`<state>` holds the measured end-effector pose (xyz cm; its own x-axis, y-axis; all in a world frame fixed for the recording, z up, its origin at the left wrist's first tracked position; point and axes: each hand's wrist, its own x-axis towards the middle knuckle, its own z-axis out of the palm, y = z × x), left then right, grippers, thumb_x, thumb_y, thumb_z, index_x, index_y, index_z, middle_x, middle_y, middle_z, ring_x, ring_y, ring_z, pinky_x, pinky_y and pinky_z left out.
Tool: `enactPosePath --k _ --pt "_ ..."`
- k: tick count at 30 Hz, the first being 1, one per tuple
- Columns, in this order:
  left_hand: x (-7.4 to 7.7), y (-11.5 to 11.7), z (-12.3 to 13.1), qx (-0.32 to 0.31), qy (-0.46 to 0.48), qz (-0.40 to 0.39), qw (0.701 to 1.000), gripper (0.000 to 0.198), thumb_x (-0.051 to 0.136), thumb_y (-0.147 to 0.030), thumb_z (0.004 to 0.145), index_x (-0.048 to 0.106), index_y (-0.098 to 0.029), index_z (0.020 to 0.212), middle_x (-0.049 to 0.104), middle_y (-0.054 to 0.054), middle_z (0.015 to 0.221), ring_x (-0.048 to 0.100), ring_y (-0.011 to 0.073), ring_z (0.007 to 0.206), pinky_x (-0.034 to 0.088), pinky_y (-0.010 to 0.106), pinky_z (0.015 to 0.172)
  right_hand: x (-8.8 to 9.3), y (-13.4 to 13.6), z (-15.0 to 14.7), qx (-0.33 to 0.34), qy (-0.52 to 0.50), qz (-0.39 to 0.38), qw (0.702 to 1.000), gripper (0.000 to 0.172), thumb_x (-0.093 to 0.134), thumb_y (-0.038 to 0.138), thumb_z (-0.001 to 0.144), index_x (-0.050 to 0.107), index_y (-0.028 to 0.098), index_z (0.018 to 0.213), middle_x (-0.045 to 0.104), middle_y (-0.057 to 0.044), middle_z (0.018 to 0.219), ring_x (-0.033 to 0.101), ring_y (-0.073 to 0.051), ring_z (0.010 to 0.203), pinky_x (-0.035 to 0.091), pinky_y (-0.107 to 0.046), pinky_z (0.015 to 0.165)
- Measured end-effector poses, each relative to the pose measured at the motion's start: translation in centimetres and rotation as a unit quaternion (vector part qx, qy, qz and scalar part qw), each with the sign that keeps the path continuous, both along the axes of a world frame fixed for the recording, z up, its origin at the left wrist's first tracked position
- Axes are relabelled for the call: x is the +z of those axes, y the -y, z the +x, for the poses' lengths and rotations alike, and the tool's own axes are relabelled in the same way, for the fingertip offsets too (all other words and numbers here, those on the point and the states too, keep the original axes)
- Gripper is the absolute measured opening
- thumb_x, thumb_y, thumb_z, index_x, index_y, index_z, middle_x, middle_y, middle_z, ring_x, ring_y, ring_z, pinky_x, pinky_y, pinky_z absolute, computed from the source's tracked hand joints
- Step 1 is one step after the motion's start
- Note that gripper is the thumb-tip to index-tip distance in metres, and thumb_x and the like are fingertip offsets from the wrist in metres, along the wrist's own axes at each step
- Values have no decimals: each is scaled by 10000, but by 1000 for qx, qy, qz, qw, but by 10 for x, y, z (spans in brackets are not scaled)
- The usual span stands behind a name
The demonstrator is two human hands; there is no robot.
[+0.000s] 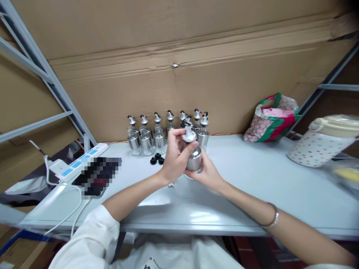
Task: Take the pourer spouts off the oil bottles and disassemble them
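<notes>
In the middle of the head view, both my hands are on one glass oil bottle (194,161) with a steel sleeve, held just above the table. My left hand (177,156) is closed around its silver pourer top (189,135), thumb and fingers pressed on the neck. Lower down, my right hand (208,172) wraps the bottle's body near the base. Behind stand several like bottles in rows, some with pourers such as this one (203,136), while front-left ones such as this bottle (146,142) show bare glass necks. Small black stoppers (157,158) lie left of my left hand.
On the left are a white power strip (84,160), a pixelated dark device (98,175) and white cables. A patterned bag (270,123) and a dotted cream jug (319,145) stand at the right. A cardboard wall (140,89) closes the table's back edge.
</notes>
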<state>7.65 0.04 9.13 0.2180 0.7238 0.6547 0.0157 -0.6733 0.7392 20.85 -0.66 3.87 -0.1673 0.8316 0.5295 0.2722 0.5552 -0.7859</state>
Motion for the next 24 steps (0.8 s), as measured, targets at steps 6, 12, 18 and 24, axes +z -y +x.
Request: enactPosePath --k 6,12,18,24 --pt "12 7 -7 -270 65 -174 945 515 710 -433 727 384 -220 1065 609 0 796 634 154 697 506 307 687 0 4 2 279 -54 -141 949 408 693 296 547 552 154 902 620 -34 765 584 -190 684 471 -302 596" --pt "17 3 -15 -383 144 -317 856 343 537 -470 826 554 -159 969 665 70 930 646 216 860 462 353 824 -11 4 4 503 -251 -335 756 559 712 296 561 498 150 1057 659 -40 815 641 -177 705 476 -284 631" --pt "8 -3 -11 -347 183 -372 841 335 523 -452 875 577 -135 966 629 47 802 648 208 836 468 288 711 -19 -7 11 526 -256 -379 717 524 682 251 563 517 140 1048 680 -52 832 664 -192 732 486 -306 676" --pt "0 -4 -3 -303 241 -389 836 381 555 -526 837 546 -146 848 544 -17 673 631 158 730 460 255 650 -17 -6 10 481 -244 -393 745 444 653 254 571 544 126 982 700 -69 788 675 -201 689 500 -311 644"
